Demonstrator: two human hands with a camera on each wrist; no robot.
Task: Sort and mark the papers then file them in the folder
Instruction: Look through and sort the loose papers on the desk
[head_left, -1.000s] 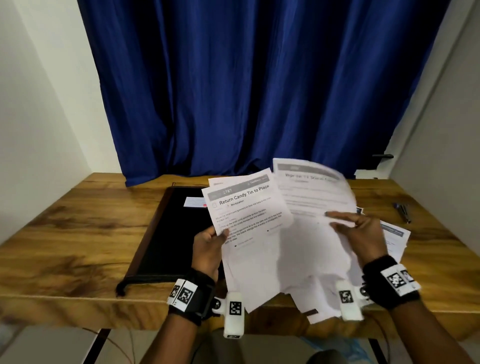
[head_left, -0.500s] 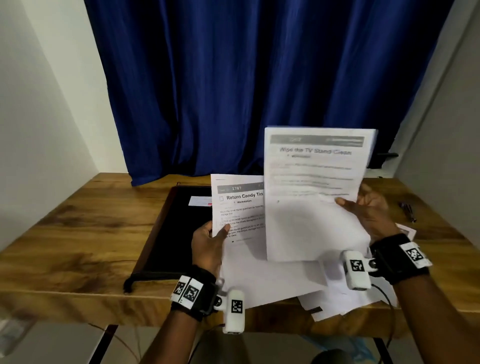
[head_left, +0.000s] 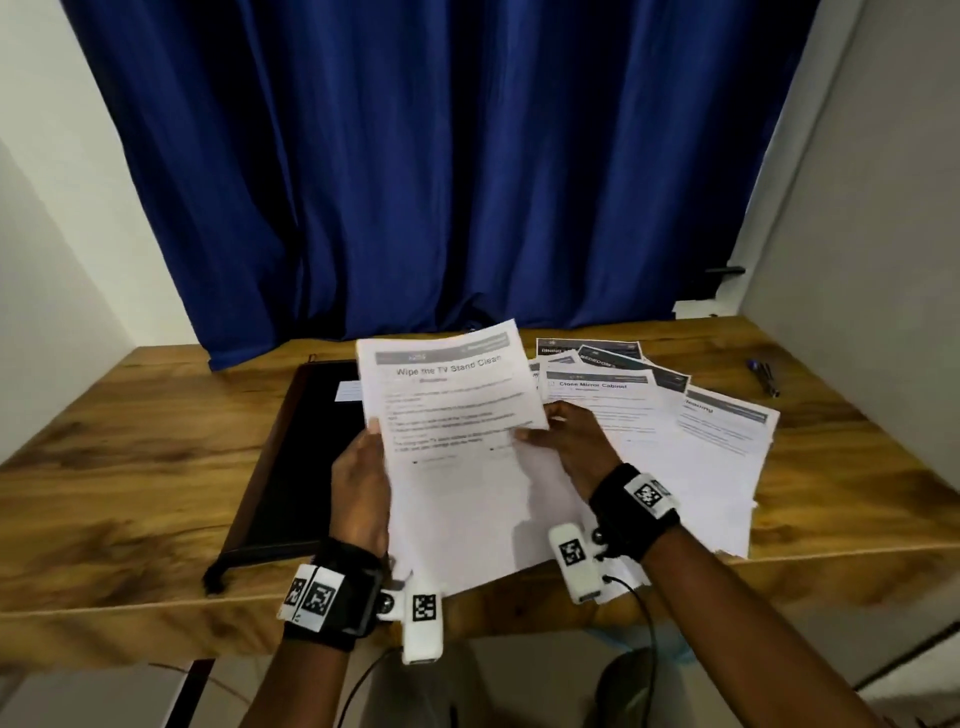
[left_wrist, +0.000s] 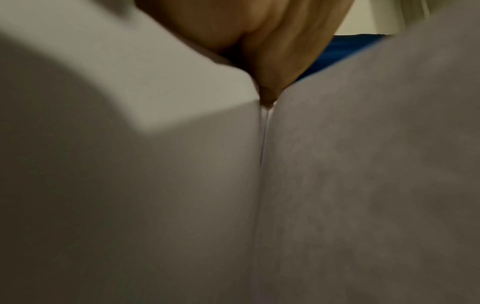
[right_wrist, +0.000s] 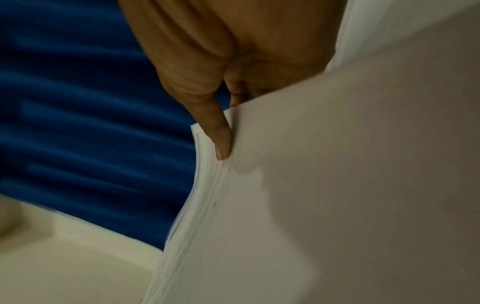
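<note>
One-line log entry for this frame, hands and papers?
left hand: holds white printed sheets | right hand: pinches same sheets | black folder: flat on wooden table | loose papers: right

We count two hands: the left hand (head_left: 358, 483) at 7 o'clock and the right hand (head_left: 569, 441) at 5. One black folder (head_left: 306, 457) lies at 9. One pen (head_left: 762, 376) lies at 2. The loose papers (head_left: 691, 447) overlap, so we cannot count them.

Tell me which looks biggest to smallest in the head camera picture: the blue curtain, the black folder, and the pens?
1. blue curtain, by far the largest
2. black folder, partly hidden by the held papers
3. pens, the smallest, far back on the table
</note>
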